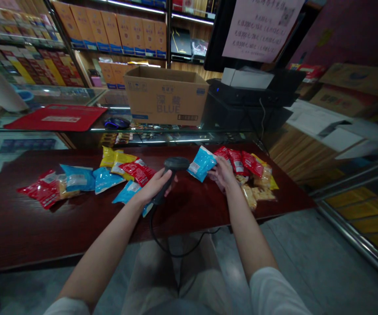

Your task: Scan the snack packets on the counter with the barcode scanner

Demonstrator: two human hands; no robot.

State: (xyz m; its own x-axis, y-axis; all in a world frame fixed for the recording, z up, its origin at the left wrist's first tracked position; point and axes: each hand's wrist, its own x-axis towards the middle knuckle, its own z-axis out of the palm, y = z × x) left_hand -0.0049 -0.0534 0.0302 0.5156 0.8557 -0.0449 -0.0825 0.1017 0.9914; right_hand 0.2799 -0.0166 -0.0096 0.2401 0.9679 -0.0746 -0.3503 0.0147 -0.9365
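Observation:
My left hand (157, 186) is closed round the handle of a black barcode scanner (176, 164), whose cord (162, 247) loops down past the table edge. In my right hand (223, 173) is a blue snack packet (202, 163), pinched at its right side, with a pale label facing up. The scanner's head stands just left of this packet, apart from it. Left of the scanner lie several packets: a red one (139, 170), a yellow one (109, 156) and blue ones (79, 177). Beyond my right hand is a pile of red packets (236, 161) and clear-wrapped biscuits (261, 193).
A dark red wooden table (60, 227) bears the packets. On the glass counter behind stand an open cardboard box (167, 98), a blue mouse (116, 123), a red mat (57, 117) and a black printer (251, 94). A metal rail (356, 238) runs at the right.

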